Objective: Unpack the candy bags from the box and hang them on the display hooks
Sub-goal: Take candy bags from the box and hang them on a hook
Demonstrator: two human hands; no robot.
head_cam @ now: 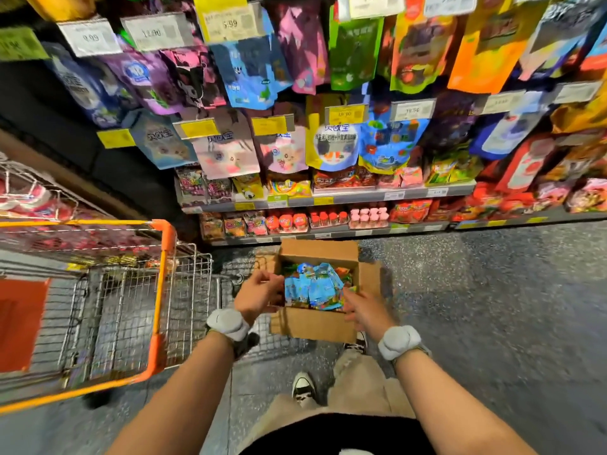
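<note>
An open cardboard box [315,323] sits on the floor in front of the shelves, its flaps spread. Inside lie several blue candy bags [313,287] with colourful sweets printed on them. My left hand [259,293] grips the left side of the bag stack, fingers curled over its edge. My right hand [364,310] holds the stack's right lower corner at the box's near wall. Above, the display hooks [345,113] carry matching blue bags [391,142] among many other hanging packs.
An orange-framed wire shopping cart [157,290] stands close on the left, its front touching the box area. Low shelves [328,198] with small candy packs run behind the box. Speckled grey floor spreads to the right. My feet stand just behind the box.
</note>
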